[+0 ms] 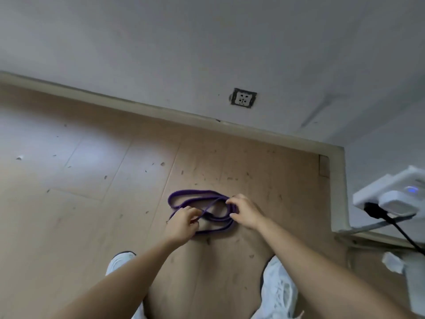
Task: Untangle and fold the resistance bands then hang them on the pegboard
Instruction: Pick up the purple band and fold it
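Note:
A purple resistance band (195, 193) lies in tangled loops on the wooden floor (92, 180) in front of me. My left hand (182, 223) pinches a strand at the loops' lower left. My right hand (243, 210) grips the bunched strands at the right end. Both arms reach down from the bottom of the view. No pegboard is in view.
A grey wall (207, 42) with a socket (243, 98) and a skirting board runs behind the band. My two white shoes (277, 288) stand below the hands. At the right edge is a white device (395, 199) with a black cable (391, 222).

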